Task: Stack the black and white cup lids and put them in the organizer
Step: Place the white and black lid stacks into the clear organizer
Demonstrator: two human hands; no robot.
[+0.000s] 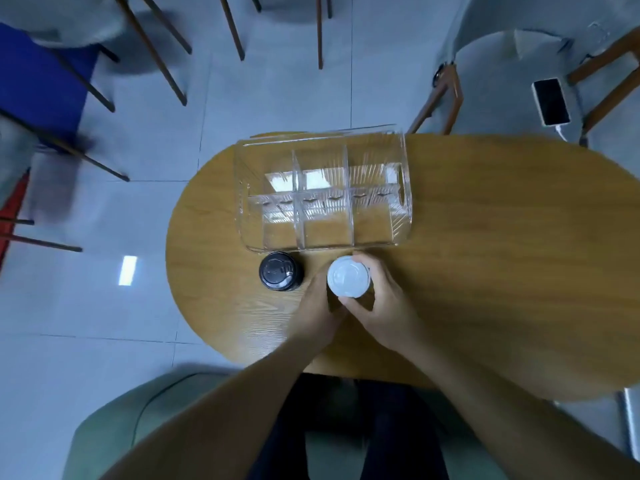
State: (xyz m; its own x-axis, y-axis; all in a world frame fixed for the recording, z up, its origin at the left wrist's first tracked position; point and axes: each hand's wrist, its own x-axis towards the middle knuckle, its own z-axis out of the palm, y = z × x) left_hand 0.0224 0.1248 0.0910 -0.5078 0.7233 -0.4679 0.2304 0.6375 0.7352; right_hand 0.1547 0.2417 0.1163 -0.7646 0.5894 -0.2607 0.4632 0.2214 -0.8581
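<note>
A stack of white cup lids (348,279) stands on the wooden table (485,254) just in front of the clear organizer (323,195). My right hand (382,303) grips the white stack from the right, thumb at its near edge and fingers round its far side. My left hand (317,306) touches the stack's left side; its fingers are mostly hidden. A stack of black cup lids (280,276) sits to the left of the white one, apart from both hands. The organizer's compartments show nothing inside.
A phone (551,101) on a cable lies on a chair (519,64) beyond the table's far right. Chair legs (152,50) stand on the tiled floor at left and back. I sit on a green chair (114,427) at the table's near edge.
</note>
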